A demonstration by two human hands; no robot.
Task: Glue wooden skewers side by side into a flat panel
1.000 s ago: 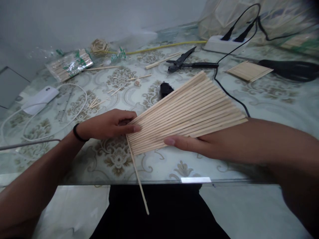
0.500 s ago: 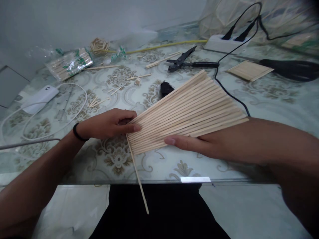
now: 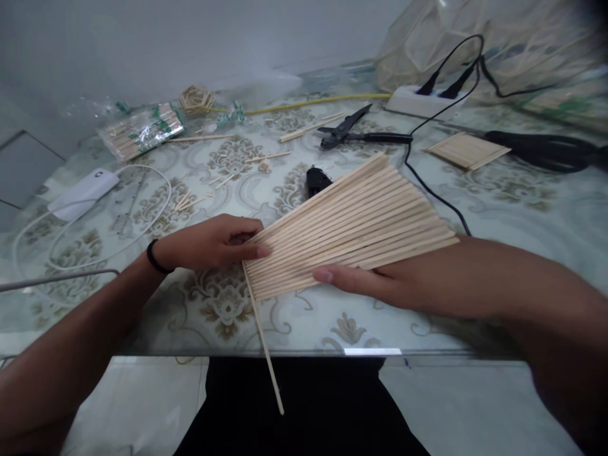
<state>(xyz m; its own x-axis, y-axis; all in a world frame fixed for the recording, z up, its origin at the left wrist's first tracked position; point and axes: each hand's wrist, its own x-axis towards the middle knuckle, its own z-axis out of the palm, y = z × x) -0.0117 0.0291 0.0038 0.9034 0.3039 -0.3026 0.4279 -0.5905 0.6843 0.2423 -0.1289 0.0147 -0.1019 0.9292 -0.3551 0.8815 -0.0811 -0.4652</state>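
A panel of thin wooden sticks, laid side by side, is held slanted over the table's front part. My left hand is closed on its narrow left end, thumb on top and fingers underneath. From below, my right hand supports the panel, its thumb on the near edge; the other fingers are hidden under the sticks. One single stick runs across the left end and juts past the table edge toward me. Behind the panel lies a black tool tip, likely a glue gun, partly covered.
Behind lie black-handled pliers, scissors, a square stick panel and a white power strip with cords. On the left are a plastic pack of sticks, a white adapter with cable, and loose stick pieces.
The view has tilted slightly, so the scene sits a little lower. The panel's right end has dipped and shifted slightly left; both hands keep their hold.
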